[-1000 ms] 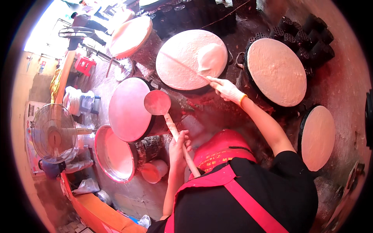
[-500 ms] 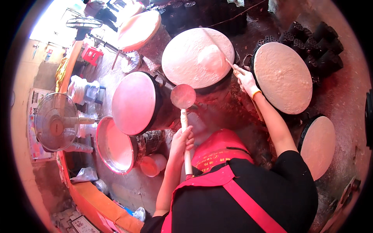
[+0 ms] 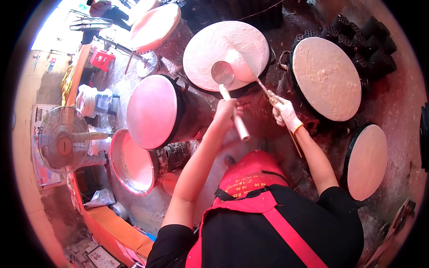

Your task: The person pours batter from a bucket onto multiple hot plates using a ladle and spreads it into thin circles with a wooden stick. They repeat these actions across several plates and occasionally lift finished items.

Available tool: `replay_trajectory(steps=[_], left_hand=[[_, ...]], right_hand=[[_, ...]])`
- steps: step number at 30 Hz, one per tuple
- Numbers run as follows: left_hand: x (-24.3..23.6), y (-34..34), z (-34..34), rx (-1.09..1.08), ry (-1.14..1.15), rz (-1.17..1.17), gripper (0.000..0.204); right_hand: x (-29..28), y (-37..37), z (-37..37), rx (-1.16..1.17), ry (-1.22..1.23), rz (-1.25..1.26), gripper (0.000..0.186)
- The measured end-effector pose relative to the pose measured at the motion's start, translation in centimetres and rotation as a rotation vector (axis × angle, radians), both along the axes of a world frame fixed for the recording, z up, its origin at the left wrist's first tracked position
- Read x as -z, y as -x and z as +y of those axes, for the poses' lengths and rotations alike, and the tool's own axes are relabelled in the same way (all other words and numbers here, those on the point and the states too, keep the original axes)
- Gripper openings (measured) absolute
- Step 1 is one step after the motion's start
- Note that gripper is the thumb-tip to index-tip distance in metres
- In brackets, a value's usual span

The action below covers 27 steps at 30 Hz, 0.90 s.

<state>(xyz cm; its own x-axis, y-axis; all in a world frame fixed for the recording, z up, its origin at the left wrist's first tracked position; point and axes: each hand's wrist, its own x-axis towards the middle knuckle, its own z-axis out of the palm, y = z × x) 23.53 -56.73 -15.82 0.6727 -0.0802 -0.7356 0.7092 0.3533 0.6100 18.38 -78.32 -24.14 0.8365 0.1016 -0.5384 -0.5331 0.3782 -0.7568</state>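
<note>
My left hand (image 3: 227, 111) is closed around the pale handle of a ladle (image 3: 222, 73). The ladle's round bowl is over the near part of the middle round griddle (image 3: 201, 56), which is coated in pale batter. Beside the bowl lies a smooth, thicker mound of batter (image 3: 242, 67). A pale work glove covers my right hand (image 3: 284, 114), which grips a long thin spatula (image 3: 263, 86). Its blade reaches across the batter at the mound's right side, and its handle end points down toward my apron. Whether the ladle touches the batter, I cannot tell.
Coated round griddles stand at the right (image 3: 326, 80) and lower right (image 3: 367, 163). At left are a bare-looking round plate (image 3: 152, 111), a wide basin (image 3: 132, 163) and a fan (image 3: 63, 139). Black perforated cylinders (image 3: 359, 42) are stacked at the far right.
My left hand has moved forward and right, bringing the ladle over the middle griddle. My right hand has come slightly nearer, and the spatula's blade now lies along the mound's right side.
</note>
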Motion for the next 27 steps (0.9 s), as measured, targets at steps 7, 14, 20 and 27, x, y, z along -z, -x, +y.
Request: replay_trajectory(steps=[7,14,20,27], left_hand=[[-4.4,2.6,10.8,0.061,1.000,0.301,0.011],[-8.1,6.3,17.3,0.063,1.090,0.551,0.019],[-10.3,8.6,26.9,0.029,1.095,0.532,0.018],[-18.3,4.8,38.2,0.068,0.237,0.040,0.009]], right_hand=[[-5.4,2.5,1.2,-0.059,0.032,-0.178,0.038],[1.6,4.1,3.0,0.261,0.703,-0.418,0.040],[4.0,16.5,12.2,0.078,0.697,-0.533,0.039],[-5.4,10.8,23.7,0.016,-0.108,-0.117,0.046]])
